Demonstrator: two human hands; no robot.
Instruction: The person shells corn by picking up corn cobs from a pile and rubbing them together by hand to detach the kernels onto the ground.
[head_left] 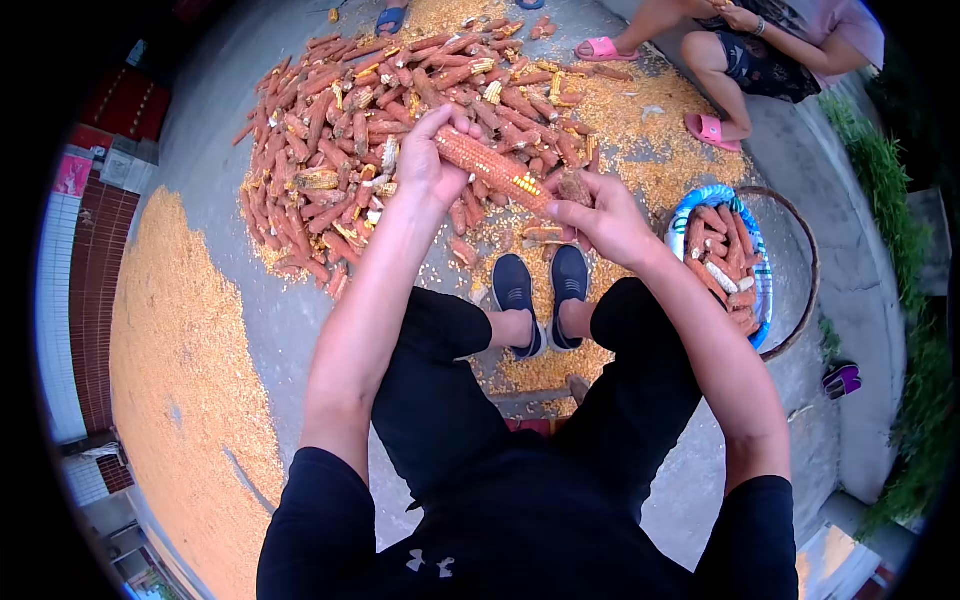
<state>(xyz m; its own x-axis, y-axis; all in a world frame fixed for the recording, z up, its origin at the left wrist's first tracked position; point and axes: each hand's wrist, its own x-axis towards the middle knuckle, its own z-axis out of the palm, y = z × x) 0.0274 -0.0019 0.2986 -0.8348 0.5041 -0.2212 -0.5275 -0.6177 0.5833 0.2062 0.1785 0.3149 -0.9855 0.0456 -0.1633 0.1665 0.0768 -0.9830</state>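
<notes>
A mostly stripped corn cob (490, 168) slants between my hands, with a few rows of yellow kernels left near its lower right end. My left hand (437, 160) is wrapped around its upper left end. My right hand (612, 218) is closed at the other end, gripping a short brownish cob (575, 188) against it. Most of that second cob is hidden by my fingers. Just beyond my hands lies a large heap of reddish stripped cobs (330, 150), some with kernels still on them.
To the right stands a basket with a blue-and-white lining (765, 290) and a tall handle, holding cobs. Loose kernels (190, 340) spread across the ground at left. Another person in pink slippers (712, 130) sits at upper right. A purple slipper (842, 380) lies at far right.
</notes>
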